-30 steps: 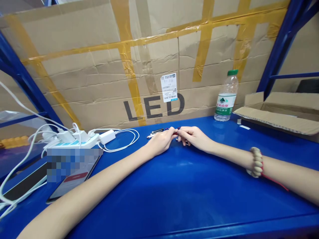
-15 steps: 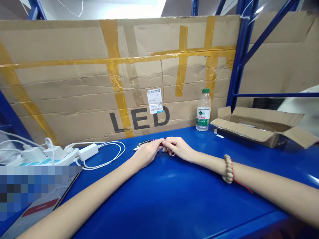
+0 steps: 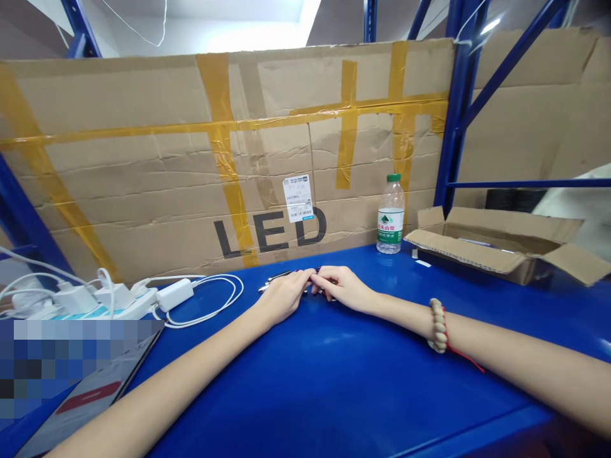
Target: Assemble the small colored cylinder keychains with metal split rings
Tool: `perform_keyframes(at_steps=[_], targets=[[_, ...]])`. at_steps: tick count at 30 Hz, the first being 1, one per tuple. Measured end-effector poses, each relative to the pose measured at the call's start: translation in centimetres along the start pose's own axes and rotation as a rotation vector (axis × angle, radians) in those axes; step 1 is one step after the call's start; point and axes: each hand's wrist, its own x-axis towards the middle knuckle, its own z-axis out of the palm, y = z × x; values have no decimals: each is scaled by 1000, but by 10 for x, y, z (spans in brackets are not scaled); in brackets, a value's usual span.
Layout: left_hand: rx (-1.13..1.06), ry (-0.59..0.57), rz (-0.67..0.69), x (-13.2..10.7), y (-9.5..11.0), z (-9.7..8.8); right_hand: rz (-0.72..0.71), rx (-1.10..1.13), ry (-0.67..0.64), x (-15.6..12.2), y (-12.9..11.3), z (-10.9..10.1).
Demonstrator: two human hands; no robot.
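Near the back of the blue table, my left hand (image 3: 285, 297) and my right hand (image 3: 347, 287) meet at the fingertips. Several pens (image 3: 277, 276) lie under them, black and silvery ends sticking out beyond the left hand. The left fingers are together and curl down over the pens. My right fingers are bent inward, with dark and purplish bits of the pens showing beneath them. How firmly each hand grips is hidden. A beaded bracelet (image 3: 437, 326) with a red string circles my right wrist.
Behind stands a large taped cardboard box (image 3: 157, 191) marked LED. A water bottle (image 3: 390, 219) and an open carton (image 3: 482, 254) are at the right. White chargers and cables (image 3: 176, 294) crowd a power strip at the left, above a dark-edged flat device (image 3: 95, 394), partly pixelated.
The view has tilted a little, so the background sits slightly lower and farther right at the left side. Both hands stay together over the pens, with almost no movement.
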Motion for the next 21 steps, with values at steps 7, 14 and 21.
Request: perform_keyframes(at_steps=[7, 14, 21], targets=[[17, 3, 15, -1, -3, 3, -10, 23, -7, 0, 0, 1], [15, 16, 21, -1, -5, 5, -40, -27, -10, 0, 3, 2], [45, 36, 16, -2, -5, 6, -35, -19, -19, -1, 2, 2]])
